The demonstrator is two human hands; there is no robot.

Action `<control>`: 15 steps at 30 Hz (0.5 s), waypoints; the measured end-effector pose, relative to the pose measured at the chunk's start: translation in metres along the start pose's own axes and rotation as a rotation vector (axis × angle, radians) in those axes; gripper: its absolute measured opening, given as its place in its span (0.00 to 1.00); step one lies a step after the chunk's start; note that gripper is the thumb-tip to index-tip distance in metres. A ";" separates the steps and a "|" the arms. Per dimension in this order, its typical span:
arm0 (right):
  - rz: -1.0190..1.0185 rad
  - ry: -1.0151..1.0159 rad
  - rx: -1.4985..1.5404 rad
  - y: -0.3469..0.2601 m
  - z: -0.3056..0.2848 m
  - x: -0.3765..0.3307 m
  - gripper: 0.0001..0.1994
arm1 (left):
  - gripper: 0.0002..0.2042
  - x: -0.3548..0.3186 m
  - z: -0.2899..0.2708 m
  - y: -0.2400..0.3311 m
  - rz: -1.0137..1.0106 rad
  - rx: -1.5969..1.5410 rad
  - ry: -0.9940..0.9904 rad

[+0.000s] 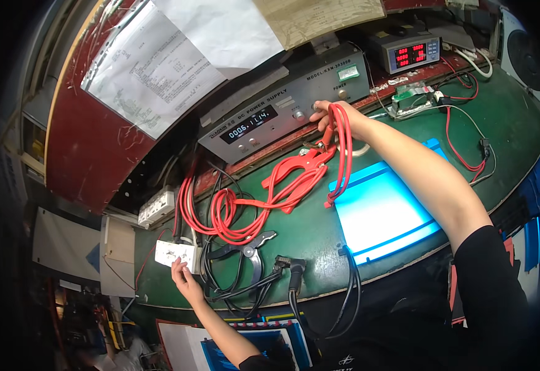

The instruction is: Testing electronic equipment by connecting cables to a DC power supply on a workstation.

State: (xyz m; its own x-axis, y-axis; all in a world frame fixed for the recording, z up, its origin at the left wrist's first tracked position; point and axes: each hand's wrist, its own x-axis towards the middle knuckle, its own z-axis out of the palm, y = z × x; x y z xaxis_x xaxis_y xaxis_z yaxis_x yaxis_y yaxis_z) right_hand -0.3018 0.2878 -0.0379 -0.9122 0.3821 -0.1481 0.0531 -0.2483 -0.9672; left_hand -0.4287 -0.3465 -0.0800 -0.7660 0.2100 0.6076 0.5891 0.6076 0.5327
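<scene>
My left hand (186, 283) is at the lower left, fingers stretched and apart, with fingertips at the edge of a white power strip (177, 253). My right hand (339, 117) reaches up to the front panel of a grey power supply (285, 102), its fingertips closed on a small knob. Red cable (347, 151) loops over that hand and hangs down beside it. Just below lies a red clamp (295, 168), its upper end partly hidden by the hand. Coiled red leads (223, 213) and a black-handled clamp (251, 252) with black cables lie between my hands.
A shiny blue panel (381, 213) lies under my right forearm. A meter with red digits (411, 54) and a small wired board (409, 104) stand at the far right. Black plugs (295, 267) and cables hang over the green bench's (505, 142) near edge. Papers (152, 68) hang above.
</scene>
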 end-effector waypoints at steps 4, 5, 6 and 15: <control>0.006 -0.028 0.054 0.002 -0.002 0.001 0.26 | 0.06 0.000 -0.002 0.000 -0.003 -0.013 -0.002; 0.008 -0.028 0.059 0.003 -0.003 0.001 0.27 | 0.06 0.000 0.000 0.001 -0.004 -0.014 -0.001; 0.009 -0.026 0.060 0.004 -0.003 0.002 0.27 | 0.06 -0.001 0.000 0.001 0.001 0.001 0.001; 0.031 -0.002 0.026 -0.002 0.002 -0.001 0.28 | 0.06 0.000 -0.002 0.001 -0.002 0.000 -0.005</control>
State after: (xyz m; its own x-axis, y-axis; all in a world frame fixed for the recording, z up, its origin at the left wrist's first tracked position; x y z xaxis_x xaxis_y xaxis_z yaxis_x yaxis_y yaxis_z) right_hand -0.3020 0.2858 -0.0351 -0.9110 0.3721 -0.1778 0.0710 -0.2833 -0.9564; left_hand -0.4273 -0.3475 -0.0781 -0.7684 0.2124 0.6037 0.5876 0.6078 0.5341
